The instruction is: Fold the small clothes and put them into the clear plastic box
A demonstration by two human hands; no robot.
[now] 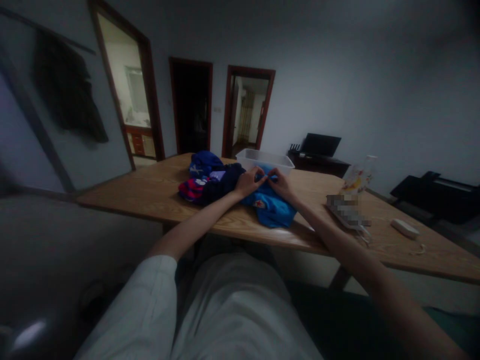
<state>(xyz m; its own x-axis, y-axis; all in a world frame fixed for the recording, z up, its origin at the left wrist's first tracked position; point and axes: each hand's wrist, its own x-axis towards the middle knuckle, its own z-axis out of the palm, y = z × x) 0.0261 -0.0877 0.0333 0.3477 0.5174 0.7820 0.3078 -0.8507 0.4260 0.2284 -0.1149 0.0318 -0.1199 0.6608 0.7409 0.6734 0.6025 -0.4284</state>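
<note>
A bright blue garment (275,207) with a small red star patch lies partly on the table in front of me, its upper part raised between my hands. My left hand (252,181) pinches its top edge from the left. From the right, my right hand (280,184) pinches the same edge, close to the left fingertips. Just left of my hands is a heap of dark navy clothing (225,186), with a pink and navy patterned piece (192,190) and a royal blue piece (204,162). Behind my hands stands a clear plastic bin (264,157).
The wooden table (127,195) runs across in front of me. On its right are a clear patterned jug (358,177), a blurred-out flat object (345,212) and a white device (405,228) with a cord. A television (320,144) stands by the far wall.
</note>
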